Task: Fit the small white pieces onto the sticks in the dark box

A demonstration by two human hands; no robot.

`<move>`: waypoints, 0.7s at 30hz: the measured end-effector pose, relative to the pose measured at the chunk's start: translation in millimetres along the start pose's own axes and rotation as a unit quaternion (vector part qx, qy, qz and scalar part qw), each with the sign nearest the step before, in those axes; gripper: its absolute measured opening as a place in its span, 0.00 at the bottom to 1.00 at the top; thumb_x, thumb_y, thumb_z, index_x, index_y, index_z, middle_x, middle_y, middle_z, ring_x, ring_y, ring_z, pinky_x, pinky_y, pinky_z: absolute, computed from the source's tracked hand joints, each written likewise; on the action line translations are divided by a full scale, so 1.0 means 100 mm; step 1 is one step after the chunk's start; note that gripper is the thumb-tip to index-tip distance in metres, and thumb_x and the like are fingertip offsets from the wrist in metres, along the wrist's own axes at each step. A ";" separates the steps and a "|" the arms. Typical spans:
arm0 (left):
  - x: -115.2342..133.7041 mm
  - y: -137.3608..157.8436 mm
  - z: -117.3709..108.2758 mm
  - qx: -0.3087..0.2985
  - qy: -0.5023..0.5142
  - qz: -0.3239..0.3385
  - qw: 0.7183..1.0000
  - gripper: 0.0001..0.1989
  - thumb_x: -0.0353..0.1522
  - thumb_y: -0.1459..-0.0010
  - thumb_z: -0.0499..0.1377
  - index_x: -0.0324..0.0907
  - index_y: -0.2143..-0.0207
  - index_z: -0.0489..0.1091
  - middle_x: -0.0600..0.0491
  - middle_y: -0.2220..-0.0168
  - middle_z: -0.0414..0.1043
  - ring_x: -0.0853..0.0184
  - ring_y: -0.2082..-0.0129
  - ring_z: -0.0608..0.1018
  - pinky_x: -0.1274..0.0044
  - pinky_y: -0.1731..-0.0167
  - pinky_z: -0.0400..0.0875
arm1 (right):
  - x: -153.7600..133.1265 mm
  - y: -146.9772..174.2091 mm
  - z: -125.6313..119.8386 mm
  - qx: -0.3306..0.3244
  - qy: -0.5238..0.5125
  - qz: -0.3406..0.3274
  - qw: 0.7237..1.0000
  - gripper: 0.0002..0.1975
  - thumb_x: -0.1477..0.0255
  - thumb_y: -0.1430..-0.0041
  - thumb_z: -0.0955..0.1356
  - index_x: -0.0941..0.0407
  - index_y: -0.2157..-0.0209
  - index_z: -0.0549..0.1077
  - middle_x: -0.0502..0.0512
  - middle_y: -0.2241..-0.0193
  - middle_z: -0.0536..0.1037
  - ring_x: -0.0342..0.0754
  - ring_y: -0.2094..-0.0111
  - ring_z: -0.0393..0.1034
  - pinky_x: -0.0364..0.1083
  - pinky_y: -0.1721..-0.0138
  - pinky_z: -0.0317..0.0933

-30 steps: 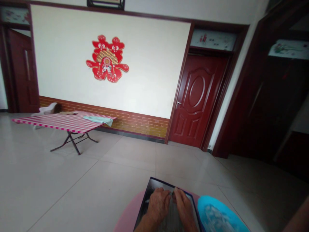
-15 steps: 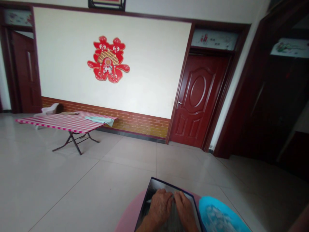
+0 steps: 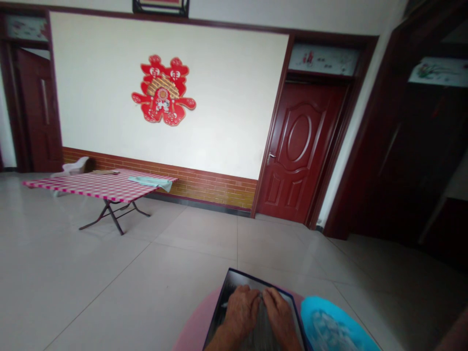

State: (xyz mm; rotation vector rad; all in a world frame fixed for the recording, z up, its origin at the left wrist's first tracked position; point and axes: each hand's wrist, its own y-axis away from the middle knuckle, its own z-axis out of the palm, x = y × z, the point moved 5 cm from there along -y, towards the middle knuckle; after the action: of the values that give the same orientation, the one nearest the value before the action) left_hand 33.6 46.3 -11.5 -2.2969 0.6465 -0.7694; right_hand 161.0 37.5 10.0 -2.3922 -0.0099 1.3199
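Both hands are inside a shallow box with a dark blue rim and a pale inner wall. My left hand has its fingers curled and pressed together near the box's middle. Beside it, my right hand is closed the same way, its fingertips almost meeting those of the left. Something tiny and greyish shows between the fingertips, too small to name. Thin, dark and grey strands or rods cover the box floor below the hands. A small whitish piece lies left of my left hand.
The box rests on a round pink surface. To its right stands a bright blue basin holding whitish, see-through pieces. Farther off are a low folding table with a checked cover and a closed red door.
My right hand's fingertips have shifted very slightly to the left. Otherwise the hands, box and basin look the same.
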 end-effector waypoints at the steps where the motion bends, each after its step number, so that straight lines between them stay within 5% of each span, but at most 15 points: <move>1: 0.01 -0.01 -0.01 -0.006 -0.002 -0.002 1.000 0.13 0.31 0.38 0.49 0.41 0.65 0.74 0.48 0.72 0.73 0.62 0.70 0.76 0.73 0.67 0.71 | -0.01 0.00 0.00 -0.001 0.020 -0.008 1.000 0.14 0.60 0.47 0.60 0.51 0.75 0.72 0.55 0.72 0.79 0.51 0.69 0.72 0.46 0.64 0.61; 5: 0.03 -0.01 -0.02 -0.012 0.006 0.002 1.000 0.14 0.30 0.38 0.48 0.42 0.67 0.74 0.49 0.73 0.73 0.63 0.71 0.76 0.74 0.69 0.71 | 0.00 -0.01 -0.02 0.003 0.071 -0.014 0.997 0.19 0.57 0.44 0.57 0.51 0.77 0.72 0.58 0.73 0.80 0.51 0.70 0.72 0.46 0.64 0.62; 10: 0.01 0.02 -0.05 0.067 0.023 0.019 0.997 0.13 0.30 0.40 0.49 0.40 0.63 0.74 0.46 0.70 0.75 0.61 0.68 0.77 0.72 0.67 0.72 | 0.04 -0.02 -0.04 0.011 0.048 0.000 0.999 0.20 0.56 0.44 0.57 0.52 0.73 0.74 0.60 0.66 0.81 0.53 0.62 0.74 0.46 0.59 0.64; 15: 0.03 -0.02 -0.06 0.011 0.022 0.003 1.000 0.13 0.30 0.39 0.50 0.42 0.71 0.73 0.49 0.75 0.73 0.62 0.73 0.75 0.74 0.70 0.70 | -0.05 0.01 -0.01 -0.008 0.031 -0.015 0.999 0.17 0.58 0.45 0.58 0.52 0.73 0.72 0.56 0.71 0.80 0.50 0.67 0.73 0.45 0.64 0.64; 21: 0.03 0.00 -0.04 0.023 0.020 0.005 1.000 0.13 0.30 0.40 0.49 0.41 0.66 0.74 0.48 0.72 0.74 0.62 0.71 0.76 0.73 0.69 0.70 | -0.01 -0.01 -0.02 0.012 0.068 -0.018 0.997 0.19 0.56 0.45 0.57 0.52 0.76 0.72 0.59 0.71 0.80 0.52 0.67 0.73 0.47 0.63 0.63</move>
State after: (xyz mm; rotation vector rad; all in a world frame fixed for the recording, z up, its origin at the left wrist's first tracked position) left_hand 33.0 42.9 -7.7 -2.2410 0.6517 -0.8187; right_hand 162.3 37.2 12.5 -2.4450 0.0030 1.1319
